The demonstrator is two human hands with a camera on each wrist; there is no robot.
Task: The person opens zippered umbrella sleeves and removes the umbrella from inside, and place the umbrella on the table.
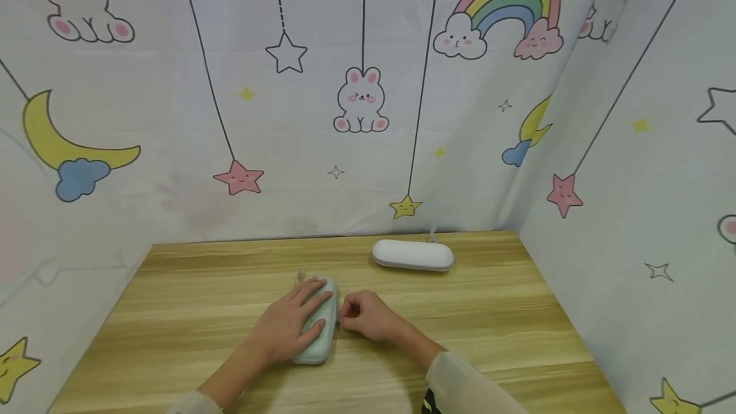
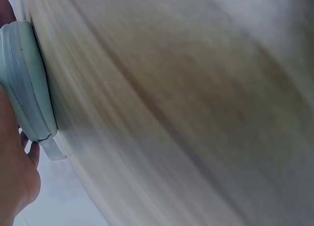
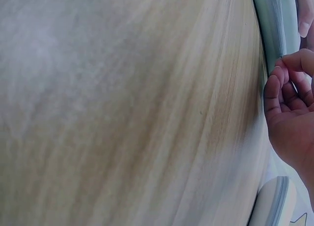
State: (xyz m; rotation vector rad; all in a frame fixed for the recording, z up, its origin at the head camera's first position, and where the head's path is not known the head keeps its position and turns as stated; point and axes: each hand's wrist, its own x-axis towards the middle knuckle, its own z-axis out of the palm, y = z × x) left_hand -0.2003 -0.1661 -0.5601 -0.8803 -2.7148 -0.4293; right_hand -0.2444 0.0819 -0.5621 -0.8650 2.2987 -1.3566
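From my remote post, I am seeing a pale green case (image 1: pixel 327 319) lying on the wood-grained bench (image 1: pixel 494 312), its long side pointing away from the person. The left hand (image 1: pixel 290 324) is resting flat across the top of it, fingers spread and reaching over the lid. At the case's right edge, the right hand (image 1: pixel 370 317) is curling its fingers inward, and its thumb and forefinger are pinching the small zipper pull (image 1: pixel 338 322) at the seam; the fingertips are hiding most of that pull from me.

In the left wrist view I am getting the side of the case, with a grey zipper band (image 2: pixel 22 81) running along it and a wrist loop (image 2: pixel 51 148) sticking out at the far end. A white case (image 1: pixel 413 255) is lying crosswise near the bench's back edge, well apart from both hands. Behind it, a white cloth (image 1: pixel 310 120) is hanging, showing printed rabbits, stars and a rainbow.
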